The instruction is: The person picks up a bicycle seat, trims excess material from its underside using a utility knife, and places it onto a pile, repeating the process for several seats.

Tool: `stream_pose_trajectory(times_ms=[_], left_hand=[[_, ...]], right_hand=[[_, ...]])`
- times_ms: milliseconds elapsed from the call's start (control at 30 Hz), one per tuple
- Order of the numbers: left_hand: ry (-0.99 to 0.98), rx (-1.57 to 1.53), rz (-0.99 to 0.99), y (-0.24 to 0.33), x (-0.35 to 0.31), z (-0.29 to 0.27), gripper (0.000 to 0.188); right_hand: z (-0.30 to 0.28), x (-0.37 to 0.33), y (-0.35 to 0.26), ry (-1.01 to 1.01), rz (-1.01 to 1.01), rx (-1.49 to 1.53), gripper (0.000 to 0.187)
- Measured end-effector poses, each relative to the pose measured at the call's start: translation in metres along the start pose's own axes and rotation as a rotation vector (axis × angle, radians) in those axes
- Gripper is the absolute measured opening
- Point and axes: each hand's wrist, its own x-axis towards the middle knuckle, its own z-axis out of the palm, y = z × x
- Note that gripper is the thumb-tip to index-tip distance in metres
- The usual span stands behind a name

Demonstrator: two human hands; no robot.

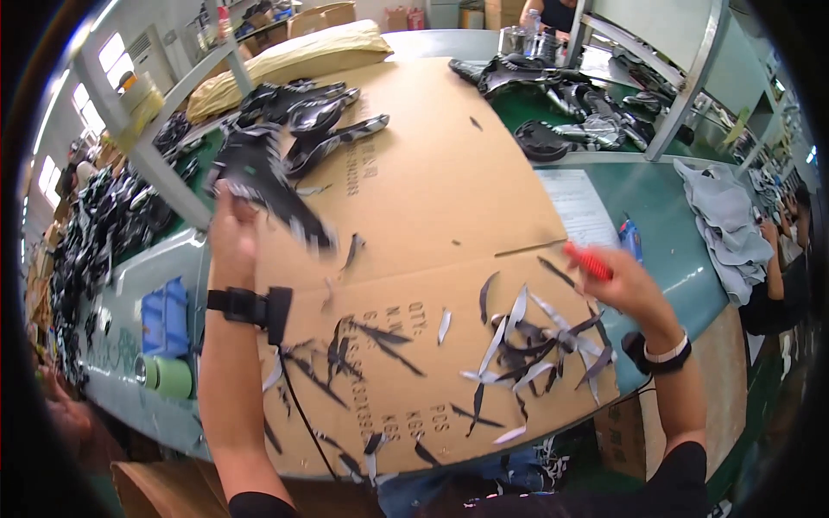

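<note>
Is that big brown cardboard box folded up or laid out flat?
Laid flat: the brown cardboard sheet lies spread across the green table, black-and-grey trimmed strips scattered on it.

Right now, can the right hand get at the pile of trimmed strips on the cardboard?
Probably yes. The right hand hovers just above and right of the pile of trimmed strips, with bare cardboard between them and nothing over it. But its grip is taken up by a red-handled tool, which may hinder picking.

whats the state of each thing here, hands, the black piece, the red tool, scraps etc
left hand: raised, gripping the black piece
black piece: held up, motion-blurred
right hand: closed on the red-handled tool
red-handled tool: held, blade end hidden
trimmed strips: scattered loose on the cardboard
cardboard sheet: flattened, covering the table
grey cloth: crumpled at the table edge
</note>
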Motion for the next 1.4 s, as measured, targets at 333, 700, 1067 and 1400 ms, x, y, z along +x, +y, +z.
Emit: stream_pose_trajectory(times_ms=[333, 700, 1067, 1400], left_hand=[[-0.013, 0.372, -0.364, -0.051, -0.043, 0.058, 0.013], [-0.140, 0.589, -0.585, -0.008, -0.150, 0.051, 0.021], [0.190, 0.354, -0.565, -0.024, -0.338, 0.042, 0.061], [-0.497, 1.543, 0.068, -0.008, -0.319, 0.070, 0.081]], right_hand=[[-0.051, 0.220, 0.194, 0.541, 0.417, 0.629, 0.040], [-0.025, 0.118, 0.029, 0.151, 0.205, 0.516, 0.023], [0.146, -0.080, -0.057, -0.268, 0.088, 0.291, 0.036], [0.126, -0.102, -0.033, -0.064, -0.394, -0.279, 0.055]])
